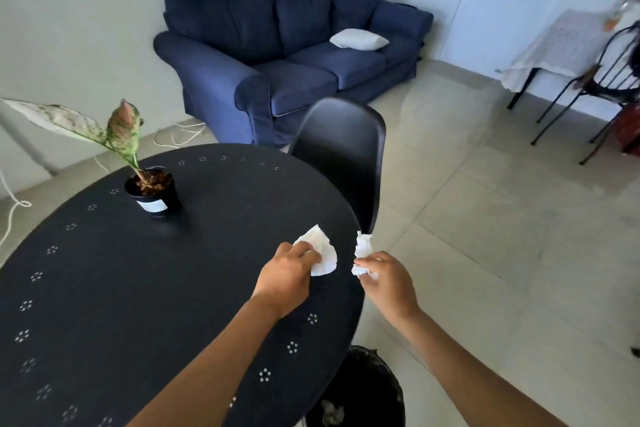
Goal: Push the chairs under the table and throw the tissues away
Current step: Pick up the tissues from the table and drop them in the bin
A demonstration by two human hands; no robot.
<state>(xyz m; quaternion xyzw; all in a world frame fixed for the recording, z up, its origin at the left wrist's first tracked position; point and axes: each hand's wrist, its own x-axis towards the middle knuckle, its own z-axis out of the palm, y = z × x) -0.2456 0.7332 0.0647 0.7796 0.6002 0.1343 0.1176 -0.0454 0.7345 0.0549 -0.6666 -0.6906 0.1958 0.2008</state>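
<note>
Two tissues are pinched, left hand (289, 272) on tissue (323, 253), right hand (388, 279) on wad (363, 246); loose pinches risk drops short of the bin (363, 392) beside the table (138, 288).

A dark blue three-seat sofa (294, 55) stands against a pale wall, with a white pillow (359, 39) lying on its right seat. A small black pot (154, 192) holds a plant (104, 130) with speckled green-and-pink leaves. White cord (180, 135) trails across the light tiled floor (485, 218). A cloth-draped side table (561, 45) stands far right.
</note>
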